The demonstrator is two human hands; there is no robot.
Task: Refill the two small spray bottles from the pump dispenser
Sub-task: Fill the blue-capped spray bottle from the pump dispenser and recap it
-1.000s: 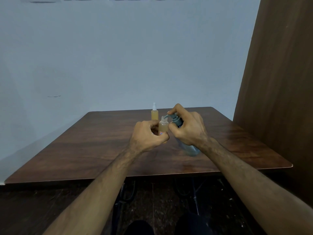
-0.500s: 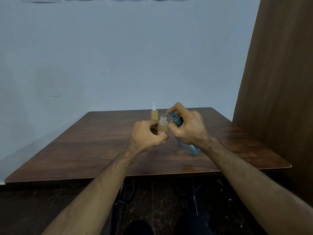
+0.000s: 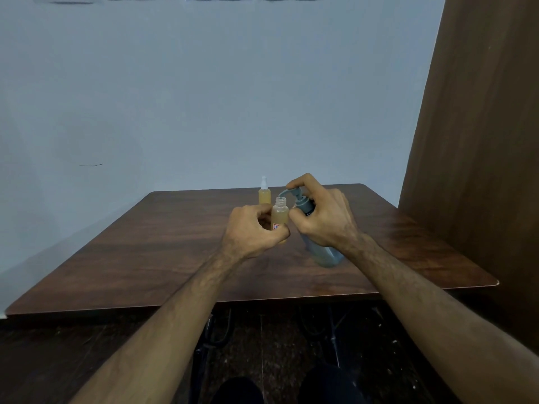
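A pale wall [image 3: 204, 97] fills most of what I see ahead, with a dark wooden panel [image 3: 481, 141] standing along my right side. Below them lies the brown wooden table [image 3: 145, 258], its near edge running across in front of me and its right corner rounded. Under the table the floor is dark, and I can make out thin black legs of some frame there, too dim to tell more.

My two bare forearms reach in from the bottom corners and meet over the middle of the table. My right hand [image 3: 323, 220] grips the grey pump dispenser [image 3: 322, 252], fingers curled round its neck, with my index finger bent over the top of the pump head. The dispenser is tilted, its base toward me and to the right, its spout pointing left toward the open bottle. My left hand [image 3: 250, 231] holds the open spray bottle [image 3: 280, 215], fingers and thumb curled round its lower part. That bottle stands upright, has no cap, holds yellowish liquid, and its mouth sits just beneath the tip of the spout.

Just behind it, farther from me, the capped spray bottle [image 3: 264, 193] stands on the table, also yellowish, with a white sprayer top.
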